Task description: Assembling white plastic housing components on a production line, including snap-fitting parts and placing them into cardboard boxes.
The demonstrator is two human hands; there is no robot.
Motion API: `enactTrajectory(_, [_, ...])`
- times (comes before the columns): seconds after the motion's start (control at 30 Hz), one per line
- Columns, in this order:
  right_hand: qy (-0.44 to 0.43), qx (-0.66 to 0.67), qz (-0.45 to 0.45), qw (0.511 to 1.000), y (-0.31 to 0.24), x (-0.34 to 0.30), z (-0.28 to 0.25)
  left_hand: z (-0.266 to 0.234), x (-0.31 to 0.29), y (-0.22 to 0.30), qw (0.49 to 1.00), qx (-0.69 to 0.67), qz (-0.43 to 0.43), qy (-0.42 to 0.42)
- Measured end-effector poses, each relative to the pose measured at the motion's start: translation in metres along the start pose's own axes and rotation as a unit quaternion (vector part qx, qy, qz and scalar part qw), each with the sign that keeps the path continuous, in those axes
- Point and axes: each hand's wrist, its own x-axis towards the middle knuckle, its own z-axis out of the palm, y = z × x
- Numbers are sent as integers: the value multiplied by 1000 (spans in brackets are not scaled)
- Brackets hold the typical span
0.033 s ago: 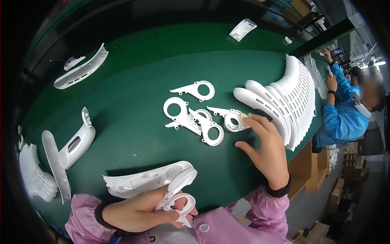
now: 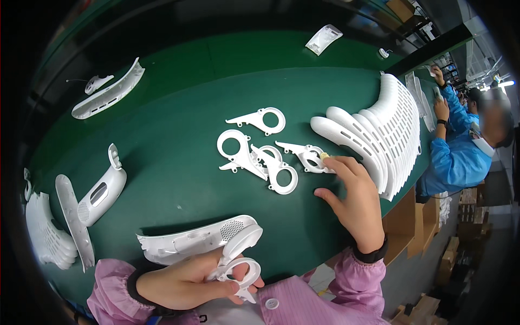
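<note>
My left hand [image 2: 197,276] is closed around a white plastic ring part [image 2: 254,273] with a pointed arm, near my body. A curved white piece [image 2: 242,242] sits just above that ring, by the same fingers; whether the two are joined I cannot tell. My right hand [image 2: 355,200] reaches over the table with thumb and fingers apart. Its fingertips, one with a yellowish cover, touch the edge of another white ring part [image 2: 309,157], which looks tilted. Several similar ring parts [image 2: 233,145] lie to its left, some overlapping.
Rows of slotted white shells [image 2: 392,130] stand at the right of the green table [image 2: 179,130]. A long curved shell [image 2: 189,241] lies beyond my left hand. More white shells [image 2: 103,196] are at the left. Cardboard boxes [image 2: 403,227] and a person in blue [image 2: 460,157] are at the right.
The ring part under my right fingertips has tipped and now shows a narrower opening. My left hand and its part have stayed in place.
</note>
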Motion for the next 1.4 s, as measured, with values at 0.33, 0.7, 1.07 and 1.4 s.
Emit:
enactTrajectory(0.33, [31, 60, 60, 996, -11, 13, 1, -2, 0, 0, 998, -54, 39, 17])
enactTrajectory(0.7, [-24, 25, 1, 999, -30, 14, -7, -2, -13, -12, 986, -56, 131, 83])
enactTrajectory(1.07, [-32, -33, -218, 975, -146, 1, -4, -11, -2, -51, 902, 145, 361, 190])
enactTrajectory(1.4, [11, 96, -265, 960, -142, -5, -5, -9, -12, -31, 931, -70, 246, 261])
